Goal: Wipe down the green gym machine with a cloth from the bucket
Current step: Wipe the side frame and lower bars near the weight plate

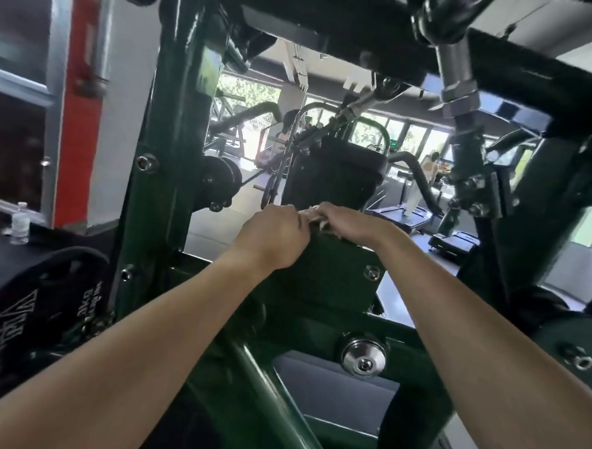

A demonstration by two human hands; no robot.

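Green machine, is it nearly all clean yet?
Not yet. The cloth is already out and in use. Right now the left hand and right hand both grip it on top of the green plate. The tall post and slanted bar below may still need wiping; nothing shows which parts are clean.

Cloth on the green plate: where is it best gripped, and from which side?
Probably its bunched middle, from above on the near side: the cloth sits along the top edge of the green plate, with only a strip showing between the left hand and right hand.
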